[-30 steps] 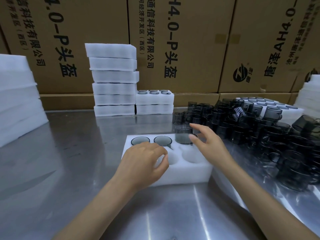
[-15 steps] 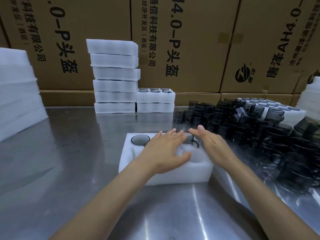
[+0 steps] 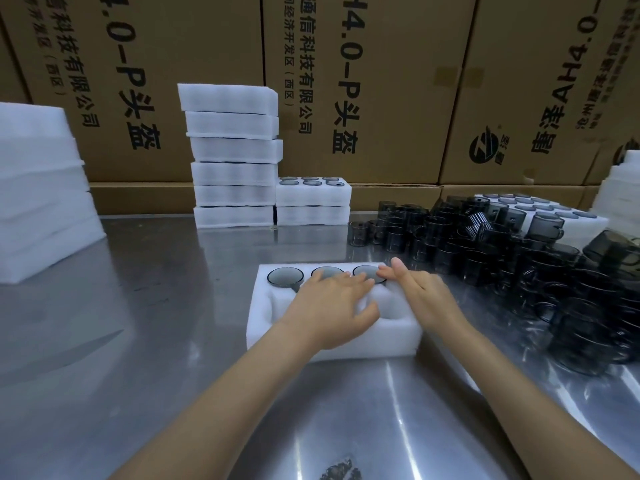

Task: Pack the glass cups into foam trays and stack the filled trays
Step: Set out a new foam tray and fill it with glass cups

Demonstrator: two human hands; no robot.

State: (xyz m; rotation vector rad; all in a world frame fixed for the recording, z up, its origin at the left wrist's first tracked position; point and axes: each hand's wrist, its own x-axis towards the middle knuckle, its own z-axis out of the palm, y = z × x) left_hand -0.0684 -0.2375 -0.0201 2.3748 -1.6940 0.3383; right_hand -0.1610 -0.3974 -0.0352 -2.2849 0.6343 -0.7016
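A foam tray (image 3: 263,327) lies before me on the tabletop (image 3: 145,341), three cups (image 3: 284,276) set in its far row. My left hand (image 3: 329,306) and right hand (image 3: 420,294) rest flat on it. Loose cups (image 3: 519,258) are heaped to its right. Behind stand a tall tray stack (image 3: 233,157) and, right of it, a low stack (image 3: 313,202), with cartons (image 3: 381,81) behind both.

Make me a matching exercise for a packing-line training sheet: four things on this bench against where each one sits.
Things
1. foam tray
2. loose glass cups
3. tall tray stack
4. left hand

Places
A. heaped at the right of the steel table
B. fingers flat over the tray's far row
C. nearest the person, with three cups in the far row
D. at the back, against the cardboard boxes

Pairs: 1-C, 2-A, 3-D, 4-B
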